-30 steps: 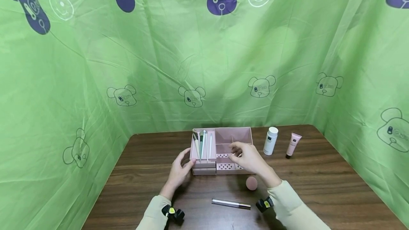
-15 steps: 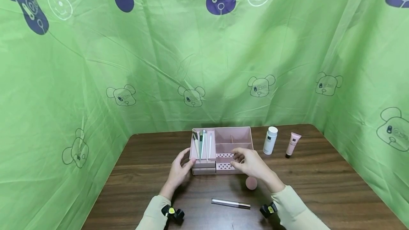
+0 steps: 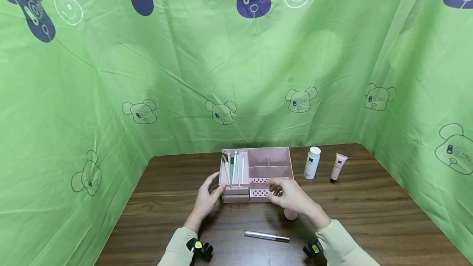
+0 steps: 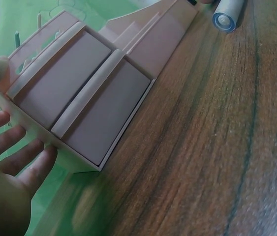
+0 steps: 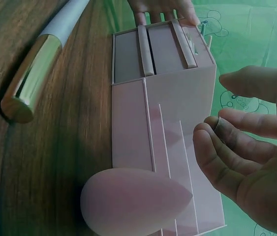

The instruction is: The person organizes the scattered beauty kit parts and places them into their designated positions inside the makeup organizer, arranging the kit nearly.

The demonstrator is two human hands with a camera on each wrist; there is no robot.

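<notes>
A pink makeup organizer (image 3: pixel 271 171) stands on the table, with two drawers (image 4: pixel 84 83) at its front left and makeup brushes (image 3: pixel 232 169) in its top left tray. My left hand (image 3: pixel 206 201) is at its left front corner, thumb on the top rim and fingers extended against the side wall. Over the right front part, by the dotted compartments, my right hand (image 3: pixel 292 195) has its fingers loosely bent; the right wrist view shows nothing between them and the thumb (image 5: pixel 254 84). A pink egg-shaped makeup sponge (image 5: pixel 131 200) sits before the organizer, partly covered by that hand in the head view.
A slim silver cosmetic tube (image 3: pixel 267 236) lies on the table between my forearms. Right of the organizer stand a white bottle (image 3: pixel 312 163) and a pink squeeze tube (image 3: pixel 338 167) with its black cap down. A green printed curtain (image 3: pixel 184 73) surrounds the table (image 3: pixel 155 200).
My right hand has drawn back from the inner compartments towards the organizer's front, and now overlaps the sponge in the head view. My left hand stays at the corner.
</notes>
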